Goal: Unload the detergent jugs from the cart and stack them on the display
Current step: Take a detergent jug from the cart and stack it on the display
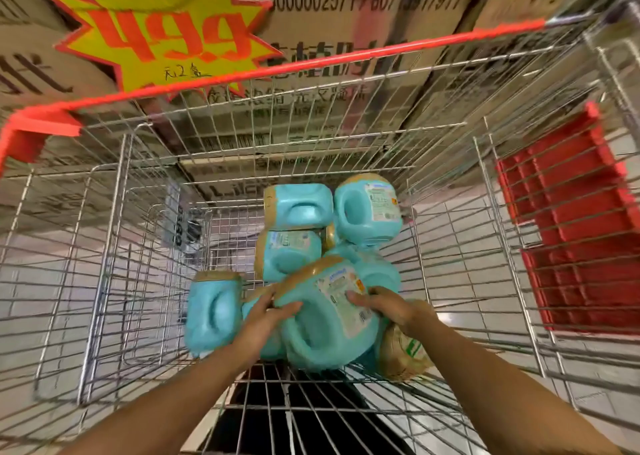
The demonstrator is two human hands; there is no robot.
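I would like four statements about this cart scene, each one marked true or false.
1. The left hand and the right hand both hold the nearest teal plastic detergent jug. True.
2. The jugs lie in a red plastic basket. False: they lie in a silver wire cart with a red rim.
3. The yellow starburst price sign reads 49.9. True.
4. Only one jug is in the cart. False: several other teal jugs lie behind and beside it.

Bare forearms extended forward, down; left hand [268, 319] and right hand [384, 307] clasping opposite sides of jug [329, 337]
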